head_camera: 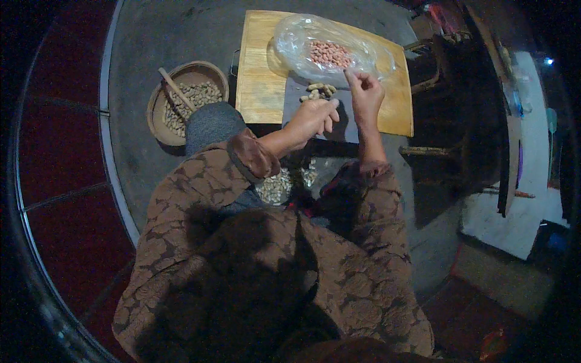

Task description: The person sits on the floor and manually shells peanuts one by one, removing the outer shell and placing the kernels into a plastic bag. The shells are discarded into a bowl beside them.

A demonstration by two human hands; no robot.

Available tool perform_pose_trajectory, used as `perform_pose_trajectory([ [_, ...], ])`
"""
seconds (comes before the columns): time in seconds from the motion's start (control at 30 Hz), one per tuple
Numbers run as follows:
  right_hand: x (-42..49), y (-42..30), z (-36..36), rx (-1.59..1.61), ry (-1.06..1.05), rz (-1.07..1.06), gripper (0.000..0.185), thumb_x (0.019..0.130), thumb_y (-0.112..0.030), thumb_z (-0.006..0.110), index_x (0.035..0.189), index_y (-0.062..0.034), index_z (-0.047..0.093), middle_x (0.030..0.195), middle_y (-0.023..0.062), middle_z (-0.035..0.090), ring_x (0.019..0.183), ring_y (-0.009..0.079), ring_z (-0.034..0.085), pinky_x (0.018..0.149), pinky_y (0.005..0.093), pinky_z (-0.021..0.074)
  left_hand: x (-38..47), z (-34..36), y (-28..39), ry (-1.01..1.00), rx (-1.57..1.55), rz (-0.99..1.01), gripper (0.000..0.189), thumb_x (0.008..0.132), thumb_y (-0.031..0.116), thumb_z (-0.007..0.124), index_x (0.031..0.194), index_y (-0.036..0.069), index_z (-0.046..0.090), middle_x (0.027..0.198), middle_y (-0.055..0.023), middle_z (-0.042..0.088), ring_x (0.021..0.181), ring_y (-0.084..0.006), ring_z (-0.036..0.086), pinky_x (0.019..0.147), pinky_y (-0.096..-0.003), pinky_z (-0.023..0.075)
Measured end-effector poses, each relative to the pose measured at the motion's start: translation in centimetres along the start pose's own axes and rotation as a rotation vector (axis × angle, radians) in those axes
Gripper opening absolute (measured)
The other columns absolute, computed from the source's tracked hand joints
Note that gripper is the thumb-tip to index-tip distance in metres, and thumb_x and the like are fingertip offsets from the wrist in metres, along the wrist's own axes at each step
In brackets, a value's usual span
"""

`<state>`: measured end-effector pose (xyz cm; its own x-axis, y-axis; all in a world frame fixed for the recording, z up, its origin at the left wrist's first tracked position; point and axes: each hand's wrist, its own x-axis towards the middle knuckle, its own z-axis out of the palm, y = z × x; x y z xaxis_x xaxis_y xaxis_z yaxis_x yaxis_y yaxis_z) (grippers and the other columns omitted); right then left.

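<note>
My left hand [313, 119] hovers over the near part of the small wooden table [261, 90], its fingers loosely curled. Whether anything sits in it cannot be made out. Just beyond its knuckles lies a small heap of unshelled peanuts [321, 90] on a dark grey sheet [297, 95]. To the right, my right hand [368, 94] is raised with bent fingers, its fingertips at the near edge of a clear plastic bag [290, 38]. A small object may be between those fingertips, too small to tell. Shelled pink peanut kernels [329, 53] are gathered in the bag.
Left of the table, a round basket [156, 109] holds many unshelled peanuts [199, 95] and a wooden stick handle [177, 88]. Peanut shells [276, 187] litter the floor below my arms. Wooden chair-like furniture [424, 151] stands in shadow at the right.
</note>
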<state>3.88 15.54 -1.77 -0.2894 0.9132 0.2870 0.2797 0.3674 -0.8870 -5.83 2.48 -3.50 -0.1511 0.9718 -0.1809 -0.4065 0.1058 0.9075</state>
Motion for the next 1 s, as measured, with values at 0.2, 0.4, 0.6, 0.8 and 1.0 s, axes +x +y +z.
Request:
perform_pose_trajectory([
  [0.2,5.4,1.6,3.6,-0.171,-0.014,0.016,0.023,0.079,-0.020,0.071,0.081,0.0026,0.069,0.069,0.0050,0.065,0.062,0.0101,0.057,0.061,0.0262,0.0475,-0.6,-0.1,0.6,-0.022,-0.022,0.025,0.040,0.094,0.038,0.051,0.075,0.004,0.062,0.056,-0.0017,0.054,0.044,-0.0070,0.044,0.041,-0.0209,0.0325],
  [0.4,4.0,2.8,1.1,-0.114,0.028,-0.064,0.024,0.081,-0.019,0.069,0.082,0.0051,0.067,0.069,0.0057,0.065,0.062,0.0097,0.056,0.060,0.0262,0.0468,-0.7,-0.2,0.4,-0.075,0.017,-0.047,0.038,0.093,0.034,0.052,0.074,0.002,0.061,0.055,-0.0031,0.054,0.045,-0.0087,0.046,0.042,-0.0232,0.0355],
  [0.6,-1.3,3.5,-3.0,-0.021,-0.084,0.085,0.023,0.085,-0.019,0.068,0.074,0.0006,0.064,0.066,-0.0001,0.060,0.061,0.0055,0.051,0.056,0.0220,0.0424,-1.2,0.2,-0.6,-0.299,0.099,-0.155,0.033,0.092,0.033,0.056,0.077,0.004,0.062,0.061,-0.0012,0.057,0.048,-0.0074,0.048,0.044,-0.0213,0.0367],
  [0.8,-5.7,4.7,-3.0,-0.089,-0.231,0.095,0.022,0.084,-0.020,0.068,0.077,0.0008,0.064,0.065,0.0023,0.061,0.059,0.0085,0.053,0.056,0.0262,0.0449,-2.0,0.9,-3.1,-0.507,0.295,-0.174,0.030,0.090,0.029,0.060,0.079,0.001,0.062,0.067,-0.0042,0.062,0.056,-0.0096,0.056,0.052,-0.0236,0.0452],
  [1.0,-6.6,4.2,-2.1,-0.416,-0.317,-0.142,0.017,0.079,-0.012,0.066,0.094,-0.0039,0.064,0.088,0.0140,0.062,0.080,0.0331,0.061,0.069,0.0388,0.0489,-1.6,0.8,-5.0,-0.613,0.678,0.149,0.023,0.085,0.021,0.062,0.087,-0.002,0.065,0.075,-0.0114,0.066,0.068,-0.0167,0.061,0.065,-0.0326,0.0486],
])
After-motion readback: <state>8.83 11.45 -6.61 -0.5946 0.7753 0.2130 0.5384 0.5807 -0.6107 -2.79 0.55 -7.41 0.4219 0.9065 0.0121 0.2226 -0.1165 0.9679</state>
